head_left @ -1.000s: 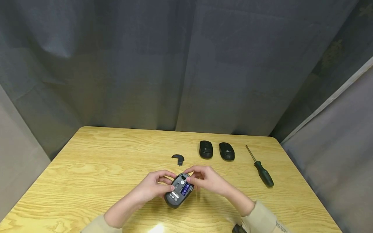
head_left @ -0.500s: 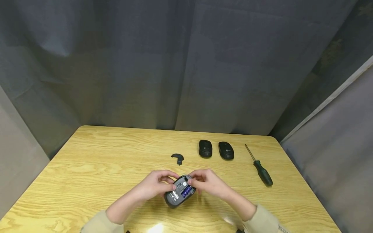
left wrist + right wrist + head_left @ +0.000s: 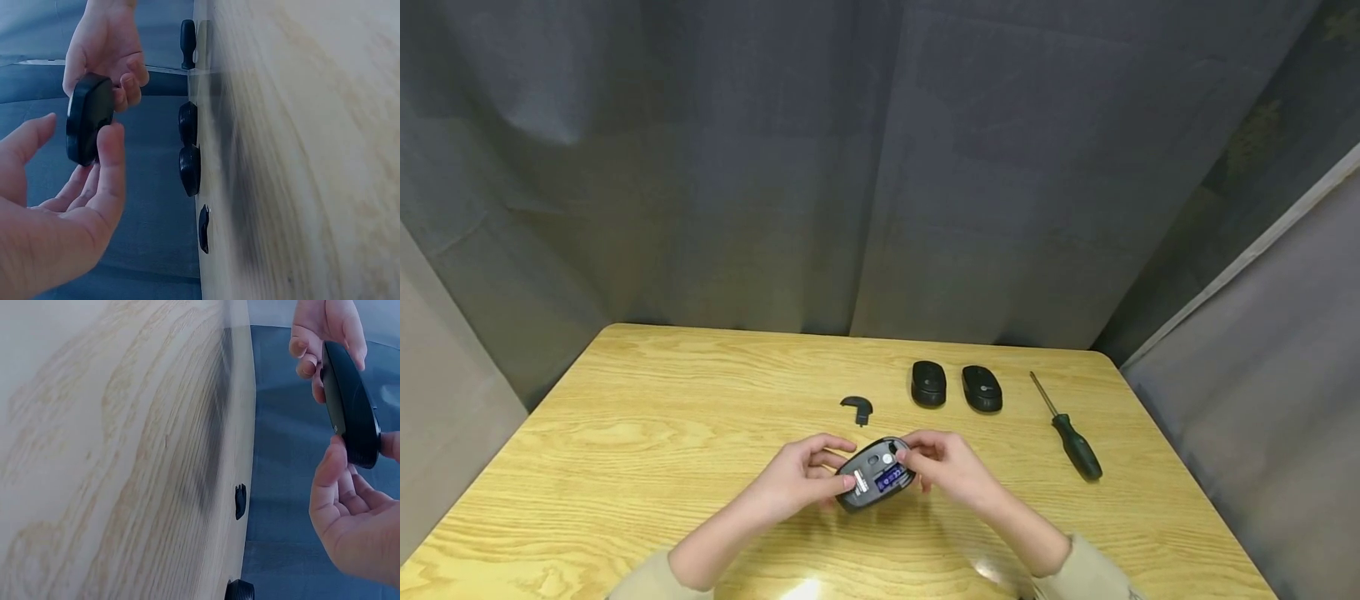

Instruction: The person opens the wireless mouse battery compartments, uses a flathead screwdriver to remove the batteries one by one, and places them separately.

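Observation:
A black computer mouse (image 3: 867, 487) is held in the air, its underside turned up towards the head view. A blue battery (image 3: 891, 477) lies in its uncovered battery compartment. My left hand (image 3: 790, 483) holds the near left end, thumb over the underside and fingers on the other side. With thumb and fingers, my right hand (image 3: 951, 468) pinches the far right end beside a dark slot. The left wrist view shows the mouse (image 3: 90, 119) edge-on between both hands. On the wooden table beyond the hands lies a black battery cover (image 3: 859, 407).
Two more black mice, one (image 3: 928, 384) and another (image 3: 982, 388), rest farther back on the table (image 3: 662, 400). To their right lies a screwdriver (image 3: 1073, 442) with a dark green handle. A grey curtain (image 3: 760, 183) hangs behind the table.
Both hands have turned the mouse clockwise in the head view, so it lies more sideways. It has shifted slightly right and away, and the right hand has moved right with it.

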The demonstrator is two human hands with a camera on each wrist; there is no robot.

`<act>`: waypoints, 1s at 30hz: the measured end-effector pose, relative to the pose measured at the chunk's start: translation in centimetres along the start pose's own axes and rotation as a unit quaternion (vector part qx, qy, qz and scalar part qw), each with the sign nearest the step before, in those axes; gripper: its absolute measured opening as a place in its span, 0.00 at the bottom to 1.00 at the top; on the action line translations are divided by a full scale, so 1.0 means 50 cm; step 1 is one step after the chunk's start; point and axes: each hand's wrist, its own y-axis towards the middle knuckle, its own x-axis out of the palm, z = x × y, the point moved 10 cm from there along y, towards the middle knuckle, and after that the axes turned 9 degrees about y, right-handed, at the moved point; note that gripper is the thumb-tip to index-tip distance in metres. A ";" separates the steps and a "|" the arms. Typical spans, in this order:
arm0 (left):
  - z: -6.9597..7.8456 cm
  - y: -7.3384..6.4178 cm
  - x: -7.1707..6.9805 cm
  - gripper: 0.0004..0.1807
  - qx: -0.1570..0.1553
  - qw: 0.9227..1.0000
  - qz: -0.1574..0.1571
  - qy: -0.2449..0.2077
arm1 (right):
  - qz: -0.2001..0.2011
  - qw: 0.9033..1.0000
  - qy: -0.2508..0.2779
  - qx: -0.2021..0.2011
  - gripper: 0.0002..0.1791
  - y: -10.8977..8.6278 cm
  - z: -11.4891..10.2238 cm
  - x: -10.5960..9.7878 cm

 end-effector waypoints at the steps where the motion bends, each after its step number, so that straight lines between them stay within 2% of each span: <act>1: 0.001 -0.001 0.001 0.29 0.004 1.000 0.000 -0.003 | 0.005 1.000 0.005 0.000 0.16 -0.001 0.000 -0.003; 6: -0.001 -0.004 0.001 0.33 0.017 1.000 0.011 -0.008 | 0.018 1.000 0.016 -0.001 0.17 -0.003 0.001 -0.011; 16: -0.005 -0.007 -0.007 0.40 0.039 0.997 0.057 0.031 | 0.044 0.997 0.055 0.024 0.18 -0.005 0.009 -0.011; 24: 0.005 -0.011 -0.015 0.41 0.067 0.989 0.104 0.080 | 0.056 0.991 0.107 0.064 0.19 -0.008 0.024 0.003; 30: 0.016 -0.014 -0.018 0.41 0.081 0.983 0.118 0.113 | 0.058 0.985 0.133 0.088 0.20 -0.013 0.030 0.013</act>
